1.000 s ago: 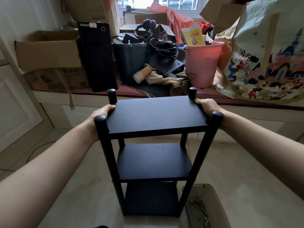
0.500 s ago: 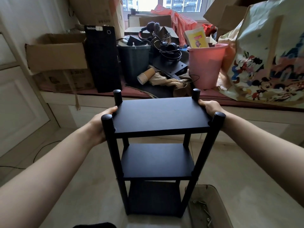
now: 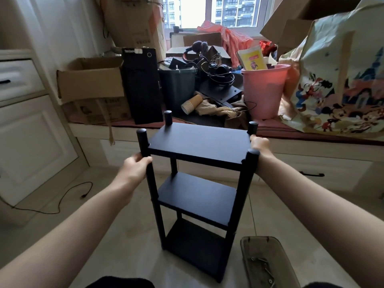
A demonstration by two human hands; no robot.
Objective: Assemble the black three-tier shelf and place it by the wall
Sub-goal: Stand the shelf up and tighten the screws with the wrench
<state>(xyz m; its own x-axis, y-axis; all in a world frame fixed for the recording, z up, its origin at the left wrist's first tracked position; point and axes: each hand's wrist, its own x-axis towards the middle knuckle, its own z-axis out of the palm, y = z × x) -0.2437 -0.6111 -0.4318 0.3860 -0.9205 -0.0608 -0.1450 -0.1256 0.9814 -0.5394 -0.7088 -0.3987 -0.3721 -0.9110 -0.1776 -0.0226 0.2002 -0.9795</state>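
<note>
Left hand (image 3: 133, 169) grips the near-left post of the black three-tier shelf (image 3: 197, 183), fingers curled round it just under the top board. Right hand (image 3: 259, 143) holds the right edge of the top board between the two right posts, fingers wrapped on the edge. Shelf is upright on the tiled floor (image 3: 116, 235), in the middle, turned slightly, all three boards fitted. Near right on the floor, a clear tray (image 3: 247, 248) with screws. Far side, a window bench with a pink bucket (image 3: 264, 90), dark bin (image 3: 178, 88), cardboard box (image 3: 91, 80), cartoon-print bag (image 3: 342, 84). White cabinet (image 3: 25, 125) on the left.
</note>
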